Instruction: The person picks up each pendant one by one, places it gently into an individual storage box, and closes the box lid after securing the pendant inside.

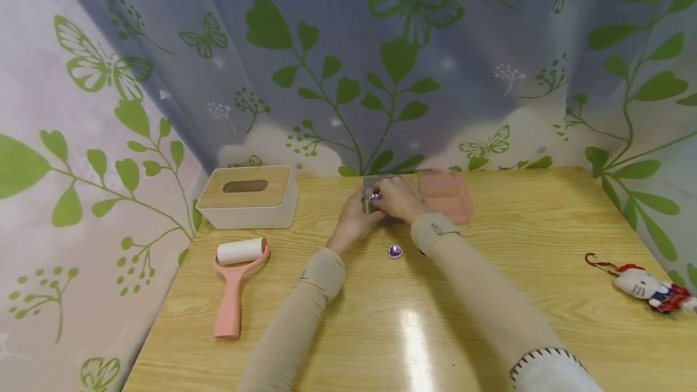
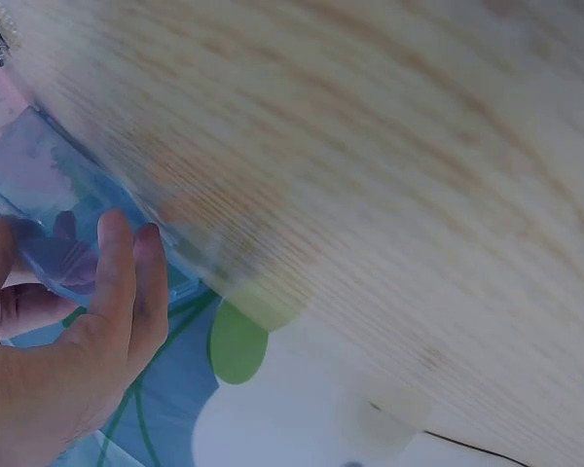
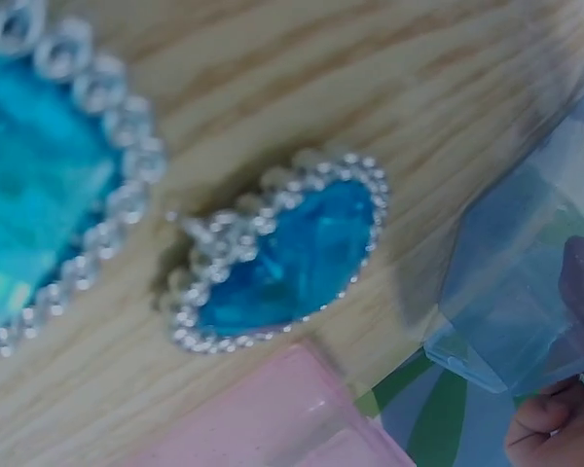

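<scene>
My left hand (image 1: 353, 222) holds the side of a clear blue plastic box (image 1: 389, 218); in the left wrist view its fingers lie against the box (image 2: 88, 199). Over the box, my right hand (image 1: 400, 198) pinches a purple heart-shaped gem (image 1: 374, 197) at its fingertips. Another purple heart gem (image 1: 394, 251) with a beaded silver rim lies on the table in front of the box. Two rimmed gems appear close up in the right wrist view, a smaller one (image 3: 287, 258) and a larger one (image 3: 39, 185), both looking blue there. My right fingers partly cover the box.
A clear pink box (image 1: 449, 195) stands right of the blue one. To the left are a wood-topped tissue box (image 1: 247, 198) and a pink lint roller (image 1: 231, 295). A plush cat keychain (image 1: 648, 288) lies at the right edge. Patterned curtains (image 1: 348, 65) border the table's back.
</scene>
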`<state>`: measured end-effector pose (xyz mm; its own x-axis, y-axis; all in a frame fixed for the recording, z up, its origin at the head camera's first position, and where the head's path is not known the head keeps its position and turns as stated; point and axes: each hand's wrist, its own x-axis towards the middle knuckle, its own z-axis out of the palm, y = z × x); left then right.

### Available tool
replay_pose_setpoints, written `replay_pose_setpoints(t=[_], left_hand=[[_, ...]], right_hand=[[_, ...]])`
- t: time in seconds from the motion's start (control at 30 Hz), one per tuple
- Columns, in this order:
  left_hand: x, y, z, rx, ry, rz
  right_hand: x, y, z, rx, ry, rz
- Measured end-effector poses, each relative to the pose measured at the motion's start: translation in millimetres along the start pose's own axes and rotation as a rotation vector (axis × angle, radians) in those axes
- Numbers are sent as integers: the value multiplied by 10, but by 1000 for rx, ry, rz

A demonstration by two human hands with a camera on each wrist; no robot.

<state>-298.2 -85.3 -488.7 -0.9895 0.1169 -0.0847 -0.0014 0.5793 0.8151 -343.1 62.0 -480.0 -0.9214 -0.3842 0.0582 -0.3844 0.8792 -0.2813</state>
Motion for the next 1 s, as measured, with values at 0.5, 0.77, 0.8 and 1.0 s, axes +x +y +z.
replay_pose_setpoints(t=[0.5,0.77,0.8,1.0], left_hand=[[52,1,90,10,-20,-5],[-13,44,55,-7,-6,-17],[-13,38,48,-15,-4,-19],[-22,6,19,-31,-3,-44]], right_hand=[[-30,57,-27,-42,-53,-17],[-69,101,-113,188,-37,-10],[-77,107,-143,253,-29,-2],[-211,155,-371,587,-19,9]])
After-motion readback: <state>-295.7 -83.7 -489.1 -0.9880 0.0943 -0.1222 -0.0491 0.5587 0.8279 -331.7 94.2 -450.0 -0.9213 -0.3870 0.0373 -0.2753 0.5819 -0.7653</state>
